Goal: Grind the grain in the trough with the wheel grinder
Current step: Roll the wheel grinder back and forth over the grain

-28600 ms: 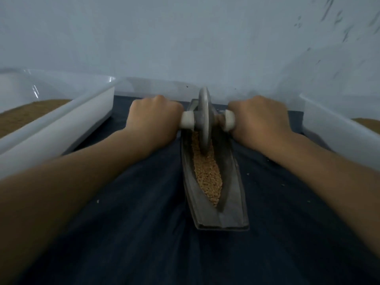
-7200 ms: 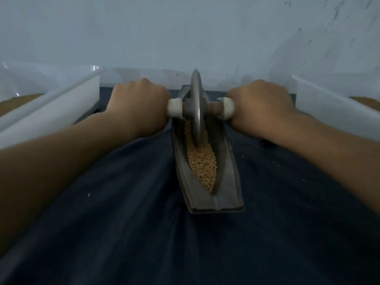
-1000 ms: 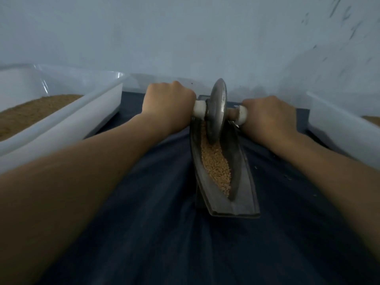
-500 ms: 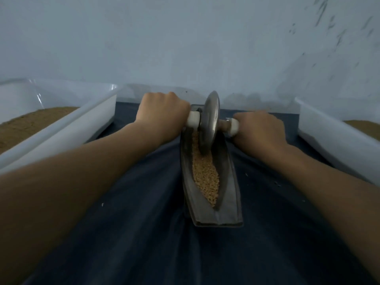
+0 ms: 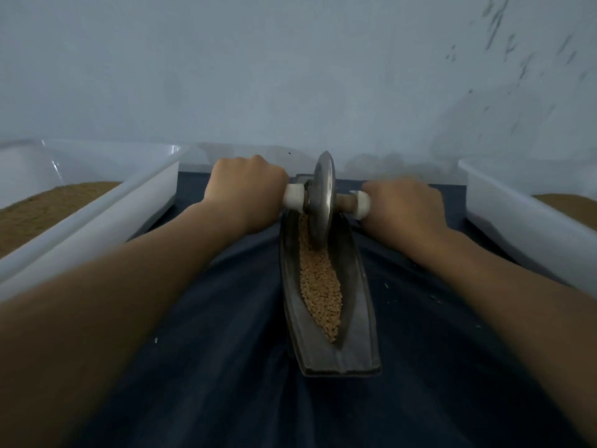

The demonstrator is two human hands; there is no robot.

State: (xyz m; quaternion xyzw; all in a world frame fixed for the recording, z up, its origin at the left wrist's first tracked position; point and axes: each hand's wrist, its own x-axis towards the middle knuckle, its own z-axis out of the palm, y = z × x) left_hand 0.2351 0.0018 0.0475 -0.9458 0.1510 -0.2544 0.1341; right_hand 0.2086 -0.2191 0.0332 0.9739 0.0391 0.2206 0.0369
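Note:
A dark, boat-shaped metal trough (image 5: 361, 305) lies lengthwise on a dark blue cloth, holding a strip of tan grain (image 5: 319, 286). The metal wheel grinder (image 5: 323, 202) stands upright on its edge in the far part of the trough, its rim sunk in the grain. My left hand (image 5: 245, 189) grips the wheel's left handle; a white collar shows beside the fist. My right hand (image 5: 403, 208) grips the right handle, next to its white collar. Both handles are mostly hidden inside my fists.
A white bin (image 5: 106, 215) with tan powder stands on the left, a second white bin (image 5: 523, 221) on the right. A pale wall rises right behind the trough. The dark blue cloth (image 5: 210, 367) covers the surface, with a few spilled specks right of the trough.
Over the last second the wheel has stayed in the far part of the trough, shifting only slightly. My view has swung a little. Both hands keep their grip.

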